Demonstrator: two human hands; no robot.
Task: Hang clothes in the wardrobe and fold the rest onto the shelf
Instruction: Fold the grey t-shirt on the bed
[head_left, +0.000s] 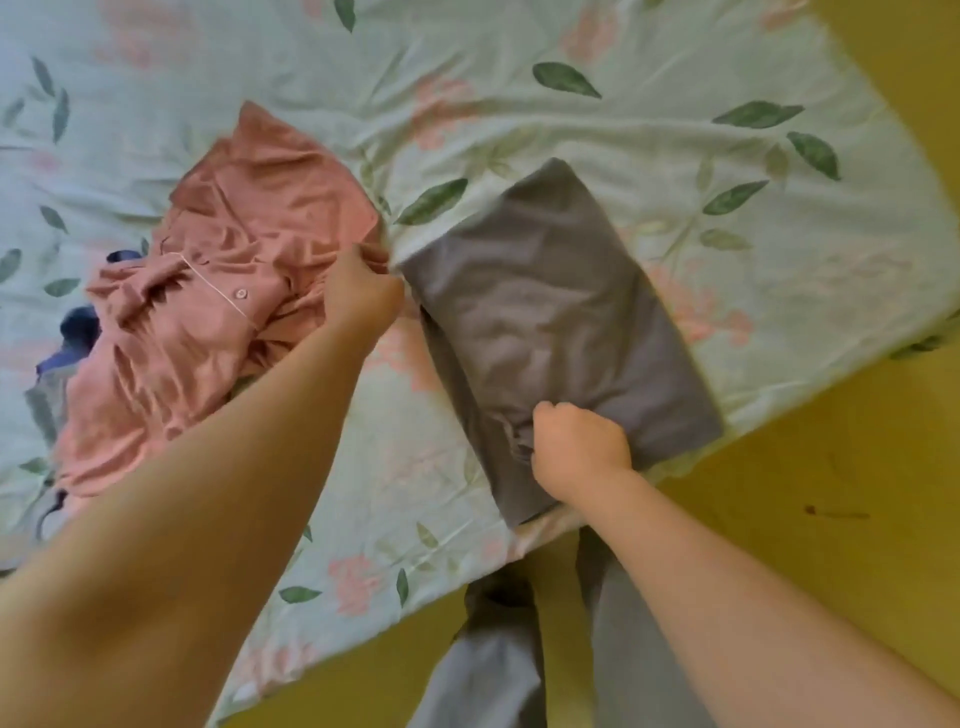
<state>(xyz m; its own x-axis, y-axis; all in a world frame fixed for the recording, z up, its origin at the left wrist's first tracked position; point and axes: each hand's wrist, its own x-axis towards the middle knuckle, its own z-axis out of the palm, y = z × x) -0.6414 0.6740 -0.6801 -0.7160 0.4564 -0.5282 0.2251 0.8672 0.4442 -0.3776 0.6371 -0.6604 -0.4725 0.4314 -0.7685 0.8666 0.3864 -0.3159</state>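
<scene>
I see the bed (649, 78) filling most of the view, spread with a pale green sheet printed with leaves and pink flowers, and yellow floor (857, 467) beyond its corner. On the left of the bed lies a crumpled pink shirt (223, 312), buttoned placket up. Just beside it, to the right, lies the grey garment (545, 312) – folded into a flat rectangle reaching to the near edge of the bed. My left hand (361, 293) sits where the pink shirt's edge meets the grey garment's far corner; its fingers are curled, but I cannot tell which cloth they hold. My right hand (579, 447) is at the near end of the grey garment, fingers closed round a bunched fold of it. A dark blue garment (78, 325) peeks out from under the pink shirt.
</scene>
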